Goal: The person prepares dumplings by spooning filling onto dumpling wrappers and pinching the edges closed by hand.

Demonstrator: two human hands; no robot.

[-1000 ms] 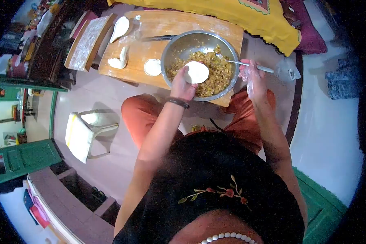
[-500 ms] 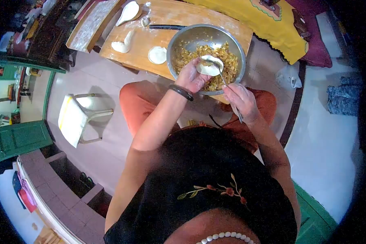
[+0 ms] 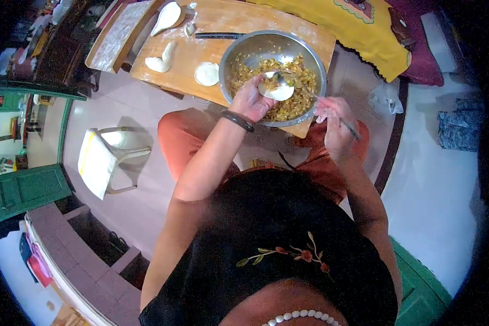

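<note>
Resting in my left hand is a round white dough wrapper, its near edge held by curled fingers. A little filling sits on the wrapper. My right hand grips a metal spoon by its handle, with the spoon's head over the wrapper. Both hands are above the near side of a steel bowl with chopped yellow-brown filling in it. Left of the bowl, another flat dough wrapper lies on the wooden table.
A folded dough piece, a larger pale dough piece and a dark stick lie on the table. A floured wooden board stands at left. A white-topped stool is on the floor. A yellow cloth hangs at right.
My right hand has shifted right and slightly up, turning the spoon flatter over the wrapper. More filling shows on the wrapper. The left hand has moved slightly left.
</note>
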